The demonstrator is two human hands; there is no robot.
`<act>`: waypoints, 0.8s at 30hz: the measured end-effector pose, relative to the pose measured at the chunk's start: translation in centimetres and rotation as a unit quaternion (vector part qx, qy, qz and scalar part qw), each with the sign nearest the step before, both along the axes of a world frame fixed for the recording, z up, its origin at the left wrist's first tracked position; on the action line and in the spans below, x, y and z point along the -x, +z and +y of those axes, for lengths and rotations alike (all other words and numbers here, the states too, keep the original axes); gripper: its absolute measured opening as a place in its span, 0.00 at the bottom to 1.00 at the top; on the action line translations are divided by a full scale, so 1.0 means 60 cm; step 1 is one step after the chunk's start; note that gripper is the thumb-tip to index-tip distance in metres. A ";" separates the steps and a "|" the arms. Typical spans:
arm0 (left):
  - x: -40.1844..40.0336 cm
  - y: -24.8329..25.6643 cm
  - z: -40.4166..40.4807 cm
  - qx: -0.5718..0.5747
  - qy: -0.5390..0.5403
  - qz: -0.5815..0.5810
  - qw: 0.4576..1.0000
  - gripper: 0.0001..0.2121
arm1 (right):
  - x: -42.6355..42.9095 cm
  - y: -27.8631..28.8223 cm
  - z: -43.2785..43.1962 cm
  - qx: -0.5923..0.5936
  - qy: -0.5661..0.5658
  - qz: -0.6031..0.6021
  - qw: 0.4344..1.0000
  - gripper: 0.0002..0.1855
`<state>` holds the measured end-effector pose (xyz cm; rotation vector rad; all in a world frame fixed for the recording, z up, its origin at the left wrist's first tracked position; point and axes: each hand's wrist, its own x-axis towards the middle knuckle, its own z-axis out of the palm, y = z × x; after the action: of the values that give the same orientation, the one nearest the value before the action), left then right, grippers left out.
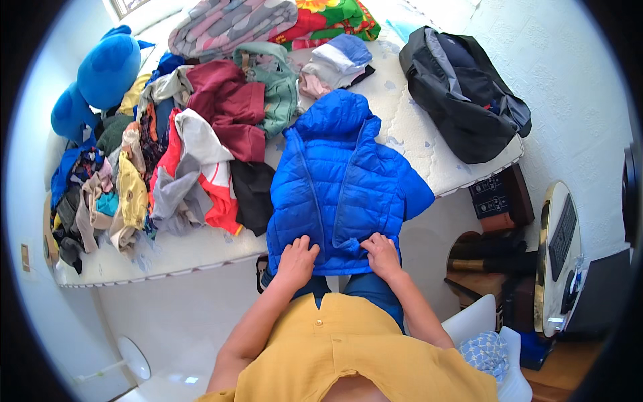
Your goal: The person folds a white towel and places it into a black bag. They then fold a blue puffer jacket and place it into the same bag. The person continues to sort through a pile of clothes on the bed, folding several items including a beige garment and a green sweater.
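A blue quilted puffer jacket [346, 181] with a hood lies front side up, its hood on the bed and its hem hanging over the edge towards me. The front is unfastened, with the two zip edges apart. My left hand [298, 259] grips the lower front panel near the hem. On the other panel, my right hand [383, 254] pinches the lower corner beside the zip. One sleeve sticks out to the right; the other cannot be seen. Some fingertips are hidden in the fabric folds.
A heap of mixed clothes [186, 166] covers the bed's left side, beside a blue plush toy [108, 70]. Rolled blankets [236, 25] and folded clothes [339, 63] lie behind. A black bag [462, 95] stands right on the mattress [402, 125]. A white chair [469, 319] is at my right.
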<state>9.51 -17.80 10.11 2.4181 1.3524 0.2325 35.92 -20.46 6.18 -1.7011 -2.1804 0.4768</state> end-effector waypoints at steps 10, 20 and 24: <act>0.023 -0.095 -0.067 0.701 0.397 -0.478 0.350 0.24 | 0.097 0.043 -0.053 0.464 -0.302 0.577 0.601 0.10; -0.027 -0.138 -0.058 0.439 0.437 -0.644 0.449 0.08 | 0.120 -0.110 -0.044 0.468 -0.414 0.645 0.440 0.11; -0.017 -0.136 -0.056 0.448 0.383 -0.681 0.434 0.07 | 0.132 -0.109 -0.021 0.516 -0.384 0.639 0.421 0.10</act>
<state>10.54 -21.16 1.98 0.1129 0.9822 1.0312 28.00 -21.72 -0.36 -1.3828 0.2634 2.0637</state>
